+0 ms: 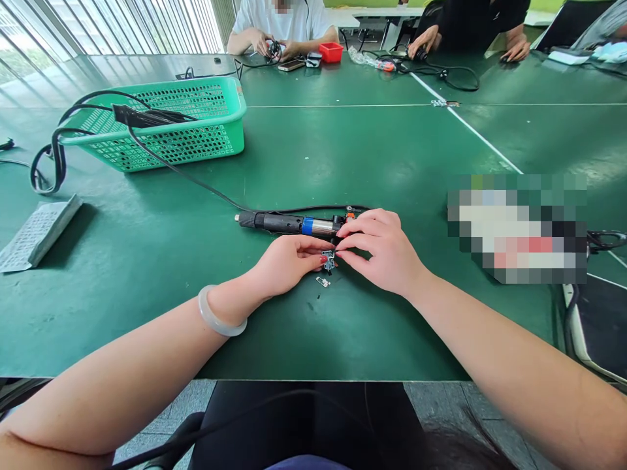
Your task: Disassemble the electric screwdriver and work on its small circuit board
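Between thumb and fingers, my left hand [289, 264] pinches a small blue-grey metal part [328, 259], perhaps a little circuit or terminal piece. My right hand [385, 251] meets it from the right, thumb and forefinger pressed together at the part's edge; whatever they grip is too small to name. Just behind both hands lies an electric screwdriver [294, 224], black with a blue band and a silver section, its front end partly hidden by my right hand. A small flat metal piece [323, 282] and tiny dark bits rest on the table below my fingers.
A green plastic basket [186, 140] holding black cables stands at the back left. On the left lies a grey wrapped block [42, 232]. A pixelated object [519, 228] sits at the right. Two people work across the green table [367, 156], near a red box [331, 52].
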`<action>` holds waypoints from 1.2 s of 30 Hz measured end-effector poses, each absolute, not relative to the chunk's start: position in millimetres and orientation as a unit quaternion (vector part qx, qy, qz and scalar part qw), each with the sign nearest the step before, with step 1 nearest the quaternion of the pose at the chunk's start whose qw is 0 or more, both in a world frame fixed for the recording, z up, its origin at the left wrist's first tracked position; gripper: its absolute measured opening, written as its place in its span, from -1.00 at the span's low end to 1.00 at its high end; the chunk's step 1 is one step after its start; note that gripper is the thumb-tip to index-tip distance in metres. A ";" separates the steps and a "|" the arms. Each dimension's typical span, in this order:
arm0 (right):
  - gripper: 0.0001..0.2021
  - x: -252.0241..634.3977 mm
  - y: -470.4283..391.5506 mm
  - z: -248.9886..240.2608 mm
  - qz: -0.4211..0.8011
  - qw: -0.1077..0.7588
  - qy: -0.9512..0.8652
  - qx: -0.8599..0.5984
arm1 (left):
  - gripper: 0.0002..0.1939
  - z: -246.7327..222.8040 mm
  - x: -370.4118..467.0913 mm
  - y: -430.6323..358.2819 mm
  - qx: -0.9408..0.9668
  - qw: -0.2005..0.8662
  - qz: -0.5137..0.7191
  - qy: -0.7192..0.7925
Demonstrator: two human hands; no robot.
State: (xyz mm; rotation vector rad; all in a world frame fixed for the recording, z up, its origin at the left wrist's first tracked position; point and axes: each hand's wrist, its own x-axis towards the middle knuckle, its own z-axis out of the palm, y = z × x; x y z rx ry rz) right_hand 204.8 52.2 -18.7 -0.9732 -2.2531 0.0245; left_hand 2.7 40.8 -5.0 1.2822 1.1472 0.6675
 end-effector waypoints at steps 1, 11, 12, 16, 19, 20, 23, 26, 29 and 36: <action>-0.87 204.7 52.1 -18.9 0.009 0.337 -0.865 -0.373 | -0.75 -5.5 2.8 41.2 0.546 0.613 0.290 0.492; -0.87 205.7 52.1 -20.4 0.001 0.317 -0.874 -0.369 | -0.79 -9.0 1.5 43.1 0.507 0.645 0.327 0.470; -0.86 205.7 51.9 -20.6 0.002 0.312 -0.875 -0.371 | -0.81 -8.8 1.7 43.0 0.507 0.646 0.327 0.469; -0.86 205.5 51.1 -22.5 -0.008 0.293 -0.878 -0.377 | -0.83 -6.9 2.7 42.7 0.498 0.648 0.321 0.479; -0.86 205.0 50.9 -24.4 -0.022 0.279 -0.879 -0.386 | -0.82 -5.7 3.6 42.4 0.497 0.644 0.317 0.488; -0.86 204.8 51.0 -24.8 -0.023 0.274 -0.879 -0.389 | -0.82 -5.6 3.9 42.2 0.500 0.641 0.317 0.489; -0.82 204.1 51.2 -25.2 -0.021 0.262 -0.878 -0.399 | -0.83 -5.9 4.8 41.7 0.508 0.632 0.321 0.490; -0.79 203.5 51.3 -24.5 -0.022 0.258 -0.877 -0.404 | -0.83 -6.6 5.3 41.5 0.505 0.632 0.323 0.491; -0.76 203.6 51.3 -23.5 -0.024 0.255 -0.877 -0.407 | -0.80 -6.5 5.5 41.6 0.497 0.638 0.327 0.489; -0.73 203.8 51.5 -22.0 -0.023 0.254 -0.873 -0.415 | -0.75 -6.7 5.2 42.6 0.485 0.646 0.331 0.488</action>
